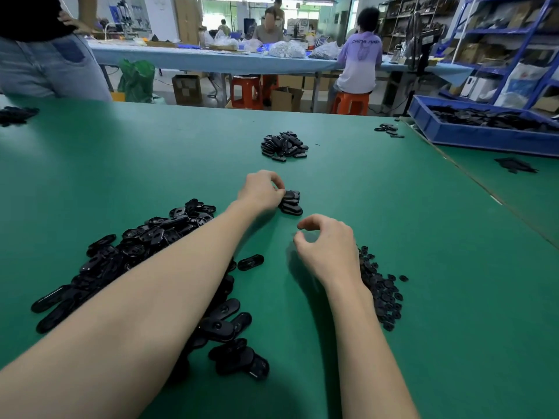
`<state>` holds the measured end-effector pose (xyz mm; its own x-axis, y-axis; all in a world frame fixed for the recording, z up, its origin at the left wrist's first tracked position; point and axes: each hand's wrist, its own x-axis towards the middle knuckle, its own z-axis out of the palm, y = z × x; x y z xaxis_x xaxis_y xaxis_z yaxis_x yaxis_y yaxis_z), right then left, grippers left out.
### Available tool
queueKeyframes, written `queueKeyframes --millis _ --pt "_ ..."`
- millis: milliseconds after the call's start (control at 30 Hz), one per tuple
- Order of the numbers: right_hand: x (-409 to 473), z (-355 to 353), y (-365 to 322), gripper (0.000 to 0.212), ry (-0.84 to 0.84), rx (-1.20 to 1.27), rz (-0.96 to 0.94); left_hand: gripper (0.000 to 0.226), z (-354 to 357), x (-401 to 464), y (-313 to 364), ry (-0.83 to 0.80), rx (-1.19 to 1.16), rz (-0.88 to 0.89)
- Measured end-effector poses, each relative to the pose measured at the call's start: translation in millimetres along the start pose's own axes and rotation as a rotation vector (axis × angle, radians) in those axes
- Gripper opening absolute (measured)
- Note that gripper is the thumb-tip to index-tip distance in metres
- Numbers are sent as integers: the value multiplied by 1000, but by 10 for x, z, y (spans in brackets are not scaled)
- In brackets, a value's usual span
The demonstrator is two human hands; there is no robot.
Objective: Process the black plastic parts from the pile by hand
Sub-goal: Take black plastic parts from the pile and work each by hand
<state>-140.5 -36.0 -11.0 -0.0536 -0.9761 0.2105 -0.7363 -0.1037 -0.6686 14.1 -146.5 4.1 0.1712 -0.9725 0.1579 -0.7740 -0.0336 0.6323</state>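
Note:
A big pile of black oval plastic parts (127, 255) lies on the green table (423, 267) at the left, partly under my left forearm. My left hand (261, 190) reaches forward, its fingertips pinched on the top part of a small stack of black parts (292, 203). My right hand (328, 247) hovers just above the table, nearer to me than the stack, fingers curled and apart, holding nothing. A heap of small black pieces (381, 288) lies right of my right wrist. Another pile of oval parts (284, 145) sits farther back.
A blue bin (472, 131) holding black parts stands at the far right, with a few loose parts (388, 130) near it. More parts (15, 114) lie at the far left edge. A person in jeans (45, 65) stands at the table's far left; others sit behind.

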Motion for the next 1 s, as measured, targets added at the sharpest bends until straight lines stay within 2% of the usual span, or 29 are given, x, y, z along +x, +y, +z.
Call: queueKeyframes --millis 133,233,400,600,833,900,1000 --pt "-13 17 -29 15 -73 30 -68 11 -90 -86 -28 78 25 37" --pt "-21 50 -71 12 -198 30 -159 9 -226 -300 -80 81 -25 94" --pt "-63 126 -147 23 -410 -76 -324 4 -385 -777 -211 101 -92 164" --pt "-44 102 -134 17 -335 -130 -300 4 -390 -1072 -305 20 -99 206" --pt "-8 -33 -21 20 -196 -181 -216 15 -373 -1121 -282 -226 113 274" --pt "-21 -63 -26 19 -210 -188 -200 22 -346 -1140 -272 -217 193 282" --pt "-25 -109 -35 17 -178 -215 -128 20 -301 -1160 -252 -151 239 284"
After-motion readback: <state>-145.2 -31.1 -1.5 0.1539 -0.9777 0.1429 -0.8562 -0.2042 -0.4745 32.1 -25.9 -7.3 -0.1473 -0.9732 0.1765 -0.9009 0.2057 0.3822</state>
